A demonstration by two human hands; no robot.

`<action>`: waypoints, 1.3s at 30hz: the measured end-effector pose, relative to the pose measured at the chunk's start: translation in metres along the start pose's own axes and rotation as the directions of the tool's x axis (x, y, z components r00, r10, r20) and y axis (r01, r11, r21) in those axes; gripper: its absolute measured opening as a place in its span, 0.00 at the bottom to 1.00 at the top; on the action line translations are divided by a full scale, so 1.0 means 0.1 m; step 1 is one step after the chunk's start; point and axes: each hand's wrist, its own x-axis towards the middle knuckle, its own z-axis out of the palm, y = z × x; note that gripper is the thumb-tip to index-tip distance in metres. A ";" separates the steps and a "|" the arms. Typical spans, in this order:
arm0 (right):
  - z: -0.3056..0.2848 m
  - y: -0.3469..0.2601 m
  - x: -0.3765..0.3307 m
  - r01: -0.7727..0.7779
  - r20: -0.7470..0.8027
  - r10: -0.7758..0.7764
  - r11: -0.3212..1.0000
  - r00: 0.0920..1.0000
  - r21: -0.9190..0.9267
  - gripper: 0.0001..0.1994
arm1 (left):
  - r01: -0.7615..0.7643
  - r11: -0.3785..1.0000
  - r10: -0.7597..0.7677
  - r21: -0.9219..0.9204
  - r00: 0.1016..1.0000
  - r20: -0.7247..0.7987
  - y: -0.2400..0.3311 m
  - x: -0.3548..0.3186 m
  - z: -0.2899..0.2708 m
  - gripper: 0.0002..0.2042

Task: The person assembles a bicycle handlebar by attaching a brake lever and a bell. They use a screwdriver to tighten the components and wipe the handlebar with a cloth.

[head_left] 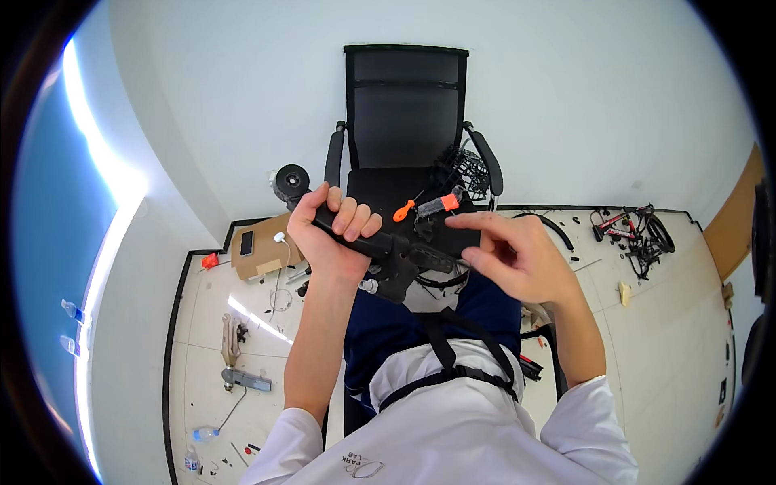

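My left hand [327, 230] is wrapped around a long black part [380, 245] with a round black wheel-like end [291, 181] at its far tip. The part runs down to a black and grey block near my knees. My right hand [513, 255] hovers just right of it, fingers loosely curled, holding nothing that I can make out. Just beyond my hands, an orange-handled screwdriver [406, 208] and a black tool with an orange end [440, 204] lie on the seat of a black office chair [404, 121].
A black wire basket [469, 168] rests on the chair's right side. On the tiled floor: a cardboard box [257, 246] with a phone at left, metal parts [238, 356], a water bottle [204, 434], and a small red-black folded bicycle frame [634, 230] at right.
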 end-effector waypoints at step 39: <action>0.16 -0.07 -0.19 0.042 -0.157 -0.056 0.995 0.986 -0.091 0.15 | 0.215 0.976 -0.214 0.033 0.976 -0.027 -0.05 0.04 -0.05 0.14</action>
